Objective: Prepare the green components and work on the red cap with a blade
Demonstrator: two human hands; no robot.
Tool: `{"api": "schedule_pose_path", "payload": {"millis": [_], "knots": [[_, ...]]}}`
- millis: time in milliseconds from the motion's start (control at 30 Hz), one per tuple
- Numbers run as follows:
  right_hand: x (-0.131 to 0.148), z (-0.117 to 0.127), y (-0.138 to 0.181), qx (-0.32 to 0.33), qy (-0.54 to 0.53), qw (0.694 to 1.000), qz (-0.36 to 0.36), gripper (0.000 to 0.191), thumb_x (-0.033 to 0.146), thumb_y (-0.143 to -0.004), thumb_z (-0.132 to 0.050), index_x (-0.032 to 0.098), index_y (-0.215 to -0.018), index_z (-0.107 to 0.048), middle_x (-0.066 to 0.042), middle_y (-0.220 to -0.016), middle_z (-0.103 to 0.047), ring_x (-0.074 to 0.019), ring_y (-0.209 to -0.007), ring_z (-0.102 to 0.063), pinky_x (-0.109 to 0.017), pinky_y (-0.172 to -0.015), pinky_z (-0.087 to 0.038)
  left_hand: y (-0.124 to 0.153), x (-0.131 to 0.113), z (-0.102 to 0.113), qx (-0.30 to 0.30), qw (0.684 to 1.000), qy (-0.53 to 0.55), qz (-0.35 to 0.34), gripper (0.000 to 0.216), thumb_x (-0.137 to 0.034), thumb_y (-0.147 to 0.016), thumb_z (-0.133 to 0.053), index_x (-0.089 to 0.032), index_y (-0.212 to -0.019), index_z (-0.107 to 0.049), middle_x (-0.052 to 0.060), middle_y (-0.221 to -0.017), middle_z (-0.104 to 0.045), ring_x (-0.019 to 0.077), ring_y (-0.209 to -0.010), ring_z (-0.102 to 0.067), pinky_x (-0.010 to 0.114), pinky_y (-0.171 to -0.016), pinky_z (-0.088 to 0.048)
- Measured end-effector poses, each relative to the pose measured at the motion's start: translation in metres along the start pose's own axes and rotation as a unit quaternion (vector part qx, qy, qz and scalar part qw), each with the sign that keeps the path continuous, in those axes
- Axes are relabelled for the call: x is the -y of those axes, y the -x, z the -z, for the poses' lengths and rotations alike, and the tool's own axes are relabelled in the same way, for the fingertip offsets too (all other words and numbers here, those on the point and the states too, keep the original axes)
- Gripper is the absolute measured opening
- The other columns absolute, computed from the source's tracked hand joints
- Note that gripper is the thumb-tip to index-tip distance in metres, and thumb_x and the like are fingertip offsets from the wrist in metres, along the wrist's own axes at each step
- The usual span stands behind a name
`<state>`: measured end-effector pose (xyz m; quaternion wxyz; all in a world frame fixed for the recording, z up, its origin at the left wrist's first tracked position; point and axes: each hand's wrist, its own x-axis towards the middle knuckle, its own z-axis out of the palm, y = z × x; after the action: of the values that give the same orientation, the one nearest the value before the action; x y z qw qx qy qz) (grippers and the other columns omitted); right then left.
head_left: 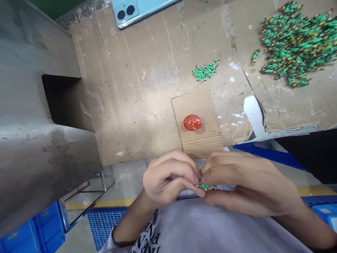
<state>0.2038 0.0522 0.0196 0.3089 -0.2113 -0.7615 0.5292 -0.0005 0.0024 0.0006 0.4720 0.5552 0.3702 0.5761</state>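
Observation:
Over my lap, just off the table's front edge, my left hand [171, 177] and my right hand [244, 182] meet fingertip to fingertip. Pinched between them is a small green piece [204, 186] with black and yellow bits; the fingers partly cover it, so I cannot tell if it is one piece or more. Beyond the hands, a glossy red oval [192, 122] sits on a cardboard piece [201, 140]. Behind that lies a small cluster of tiny green pieces [205, 71].
A large heap of green, yellow and black pieces [300, 44] covers the table's back right. A light blue phone [147, 10] lies at the back. Metal housing [31, 151] stands on the left. Blue crates [39, 228] are at lower left. The table covering [137, 105] is torn at right.

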Motion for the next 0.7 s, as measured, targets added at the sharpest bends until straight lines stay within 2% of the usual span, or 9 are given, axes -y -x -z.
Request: {"api": "schedule_pose_path", "payload": {"millis": [167,300,400,500,567,700], "knots": [[0.001,0.0,0.002,0.035,0.057,0.998,-0.02,0.019,0.024,-0.116,-0.059,0.021,-0.1,-0.069,0.003,-0.087,-0.076,-0.0092,-0.078,-0.073,-0.018,-0.081,-0.059,0.006,0.003,-0.002,0.005,0.998,-0.052,-0.02,0.015,-0.011,-0.104,-0.074,-0.016,-0.091,-0.069,0.005,-0.084,-0.074,0.0141,-0.076,-0.074,0.022,-0.073,-0.063],[-0.002,-0.003,0.007,0.017,0.027,0.999,-0.005,0.011,0.023,-0.115,-0.06,0.021,-0.107,-0.067,0.002,-0.091,-0.076,-0.009,-0.08,-0.071,-0.018,-0.079,-0.057,0.007,0.004,-0.004,0.005,0.996,-0.081,-0.042,0.018,-0.011,-0.106,-0.071,-0.017,-0.089,-0.066,0.004,-0.082,-0.071,0.0133,-0.075,-0.072,0.023,-0.073,-0.062],[-0.001,-0.001,0.011,0.013,0.008,1.0,0.008,0.004,0.023,-0.114,-0.063,0.021,-0.112,-0.067,0.001,-0.091,-0.076,-0.0107,-0.08,-0.07,-0.021,-0.077,-0.058,0.005,0.004,-0.004,0.021,0.997,-0.063,-0.047,0.018,-0.012,-0.108,-0.068,-0.016,-0.091,-0.067,0.004,-0.08,-0.071,0.0131,-0.073,-0.072,0.022,-0.072,-0.062],[0.004,0.007,0.015,0.028,-0.041,0.998,-0.041,0.008,0.02,-0.112,-0.065,0.023,-0.117,-0.071,0.0,-0.093,-0.078,-0.0124,-0.083,-0.073,-0.023,-0.075,-0.06,0.004,0.002,-0.003,0.021,0.999,-0.024,-0.034,0.013,-0.021,-0.104,-0.078,-0.013,-0.096,-0.072,0.006,-0.084,-0.076,0.0144,-0.075,-0.075,0.023,-0.073,-0.065],[0.007,0.013,0.018,0.027,-0.074,0.993,-0.085,0.014,0.018,-0.112,-0.066,0.024,-0.121,-0.073,0.0,-0.097,-0.08,-0.0128,-0.085,-0.075,-0.023,-0.075,-0.061,0.004,0.0,-0.003,0.024,1.0,-0.012,-0.01,0.02,-0.028,-0.097,-0.087,-0.012,-0.099,-0.074,0.008,-0.089,-0.079,0.0148,-0.077,-0.076,0.022,-0.075,-0.066],[0.007,0.015,0.024,-0.011,-0.075,0.993,-0.087,0.016,0.02,-0.112,-0.066,0.024,-0.125,-0.074,-0.002,-0.104,-0.083,-0.0132,-0.089,-0.077,-0.023,-0.081,-0.063,0.003,-0.006,-0.005,0.027,0.999,-0.043,-0.004,0.022,-0.025,-0.094,-0.092,-0.012,-0.104,-0.077,0.008,-0.092,-0.081,0.0141,-0.076,-0.076,0.02,-0.073,-0.066]]}}
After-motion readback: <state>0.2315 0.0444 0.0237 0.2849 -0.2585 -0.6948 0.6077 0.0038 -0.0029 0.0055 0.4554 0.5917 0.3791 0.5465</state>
